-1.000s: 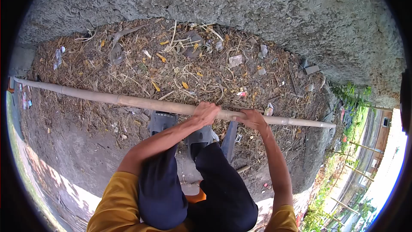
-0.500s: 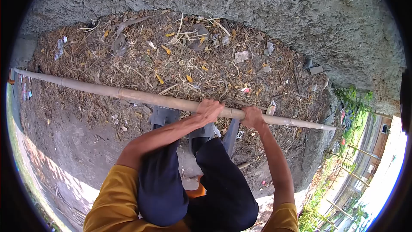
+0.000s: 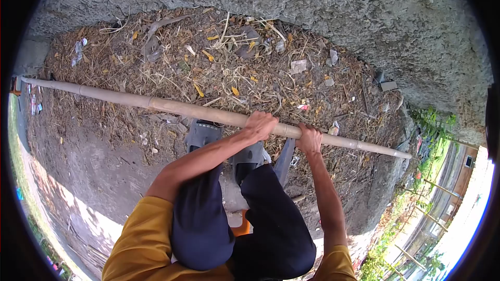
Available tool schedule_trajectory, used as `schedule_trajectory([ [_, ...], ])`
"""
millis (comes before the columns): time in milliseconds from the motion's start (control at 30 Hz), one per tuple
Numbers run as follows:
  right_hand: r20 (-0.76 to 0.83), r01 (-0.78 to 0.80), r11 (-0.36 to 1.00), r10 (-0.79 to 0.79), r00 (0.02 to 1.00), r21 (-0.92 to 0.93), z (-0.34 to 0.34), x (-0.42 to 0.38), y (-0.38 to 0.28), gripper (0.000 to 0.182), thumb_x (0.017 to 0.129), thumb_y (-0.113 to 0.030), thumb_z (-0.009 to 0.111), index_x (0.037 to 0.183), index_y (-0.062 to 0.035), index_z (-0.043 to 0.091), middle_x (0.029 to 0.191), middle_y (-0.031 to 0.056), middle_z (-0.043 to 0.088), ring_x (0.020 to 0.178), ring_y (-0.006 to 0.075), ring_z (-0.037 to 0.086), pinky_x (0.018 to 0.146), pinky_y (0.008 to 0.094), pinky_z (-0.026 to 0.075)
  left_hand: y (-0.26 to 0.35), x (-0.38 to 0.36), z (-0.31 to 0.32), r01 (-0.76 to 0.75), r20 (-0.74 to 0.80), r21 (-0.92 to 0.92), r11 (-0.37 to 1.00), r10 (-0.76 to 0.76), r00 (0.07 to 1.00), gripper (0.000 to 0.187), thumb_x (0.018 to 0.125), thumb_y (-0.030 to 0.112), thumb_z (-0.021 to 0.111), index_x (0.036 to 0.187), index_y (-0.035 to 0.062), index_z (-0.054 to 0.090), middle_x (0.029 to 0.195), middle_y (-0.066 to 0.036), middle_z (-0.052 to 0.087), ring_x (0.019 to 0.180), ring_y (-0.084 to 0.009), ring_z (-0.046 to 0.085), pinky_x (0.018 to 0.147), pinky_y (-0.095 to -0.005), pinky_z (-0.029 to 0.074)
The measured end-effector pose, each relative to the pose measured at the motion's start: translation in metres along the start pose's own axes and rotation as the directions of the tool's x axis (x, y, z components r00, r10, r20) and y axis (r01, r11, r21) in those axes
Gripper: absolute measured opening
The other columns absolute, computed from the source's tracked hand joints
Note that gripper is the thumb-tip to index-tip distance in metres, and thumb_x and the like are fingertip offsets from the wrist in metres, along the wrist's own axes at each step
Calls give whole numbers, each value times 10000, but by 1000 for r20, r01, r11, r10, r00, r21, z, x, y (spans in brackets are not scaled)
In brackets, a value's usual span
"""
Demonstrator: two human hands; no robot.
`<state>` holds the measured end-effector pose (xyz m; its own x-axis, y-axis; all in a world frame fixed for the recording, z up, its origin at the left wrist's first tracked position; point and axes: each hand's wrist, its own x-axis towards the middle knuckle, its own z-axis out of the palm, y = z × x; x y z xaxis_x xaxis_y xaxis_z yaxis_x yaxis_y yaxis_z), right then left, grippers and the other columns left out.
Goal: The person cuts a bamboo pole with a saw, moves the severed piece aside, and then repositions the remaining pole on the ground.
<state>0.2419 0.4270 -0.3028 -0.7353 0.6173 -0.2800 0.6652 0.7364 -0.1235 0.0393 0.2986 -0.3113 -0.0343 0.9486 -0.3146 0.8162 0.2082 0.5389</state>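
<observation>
A long bamboo pole (image 3: pixel 195 113) runs across the view, tilted slightly down to the right, above the littered ground. My left hand (image 3: pixel 260 126) is closed around it near the middle. To its right, a short stretch of bare bamboo away, my right hand (image 3: pixel 310 139) also grips the pole, thumb side toward the left hand. Beneath the pole, a dark grey flat piece (image 3: pixel 284 160) slants down between my right hand and my foot. My dark footwear (image 3: pixel 203 134) shows just under the pole, partly hidden by my left forearm.
A rough grey wall (image 3: pixel 312 0) curves along the top and right. Dry leaves, straw and scraps (image 3: pixel 229 67) cover the ground before it. Between my bent legs shows something orange (image 3: pixel 241 225). Green plants (image 3: pixel 432 125) and a bamboo fence (image 3: pixel 442 189) stand at right.
The view has shifted slightly, so the ground and pole appear a little farther right. Both hands keep their hold on the pole, with little other visible movement.
</observation>
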Motion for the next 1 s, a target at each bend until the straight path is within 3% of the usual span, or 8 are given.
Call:
schedule_trajectory([
  [33, -118, 43, 999, -43, 992, -1, 5, 0, 2, 451, 622, -107, 756, 1067, -175, 717, 918, 121, 725, 876, 350, 715, 863, 456, 550, -1, 3, -1, -2, 15, -5, 1000, 2, 1000, 372, 651, 37, 766, 1018, 77, 720, 836, -138, 738, 839, -288, 744, 725, -440, 581],
  [433, -220, 94, 996, -92, 971, -1, -11, 13, 0, 397, 585, -52, 772, 957, -158, 682, 892, 77, 714, 858, 301, 714, 845, 437, 543, -19, 34, -5, -9, 164, -8, 1000, 11, 986, 297, 621, 73, 757, 917, 95, 745, 918, -140, 748, 913, -316, 726, 828, -431, 580],
  [533, -129, 77, 995, -68, 989, 62, -18, 20, 3, 446, 577, -124, 811, 1004, -167, 692, 918, 97, 736, 859, 338, 708, 839, 474, 540, -19, 23, -10, -6, 153, -28, 1000, 11, 988, 307, 626, 81, 767, 932, 94, 748, 904, -135, 748, 888, -309, 729, 801, -427, 584],
  [600, 249, 41, 999, -32, 968, -33, -29, 22, 5, 405, 612, -146, 772, 1012, -176, 714, 936, 113, 743, 892, 352, 709, 849, 481, 552, -3, 14, -12, -19, 165, -44, 999, 27, 986, 303, 637, 85, 772, 939, 91, 746, 900, -133, 748, 878, -301, 731, 785, -424, 586],
  [633, 245, 41, 999, -34, 969, -25, -33, 25, 2, 405, 612, -146, 772, 1012, -176, 714, 936, 113, 743, 892, 352, 709, 849, 481, 552, 0, 5, -14, 25, 161, -42, 999, -18, 987, 313, 654, 87, 775, 965, 88, 741, 895, -131, 748, 862, -289, 733, 768, -418, 586],
  [700, 469, 129, 992, -111, 876, -7, -42, 32, 8, 435, 691, -203, 721, 1124, -167, 739, 1014, 141, 744, 955, 355, 711, 903, 451, 565, 1, 3, -8, 67, 150, -41, 997, -61, 987, 323, 671, 88, 778, 991, 84, 737, 890, -129, 748, 847, -278, 736, 752, -411, 585],
  [833, 592, 105, 994, -71, 803, -24, -39, 41, 9, 389, 698, -190, 719, 1084, -150, 748, 1020, 152, 742, 994, 336, 710, 944, 433, 556, 3, -2, -3, 43, 98, 33, 999, -46, 994, 384, 694, 89, 778, 1073, 85, 717, 867, -122, 750, 803, -266, 741, 710, -407, 591],
  [1000, 696, 68, 996, -93, 712, 64, -48, 44, 5, 461, 636, -227, 813, 1060, -71, 722, 1007, 145, 742, 954, 308, 712, 889, 409, 561, 3, -9, 2, 7, 95, 55, 998, -13, 995, 472, 673, 88, 782, 1138, 95, 700, 843, -122, 746, 777, -287, 746, 666, -423, 599],
])
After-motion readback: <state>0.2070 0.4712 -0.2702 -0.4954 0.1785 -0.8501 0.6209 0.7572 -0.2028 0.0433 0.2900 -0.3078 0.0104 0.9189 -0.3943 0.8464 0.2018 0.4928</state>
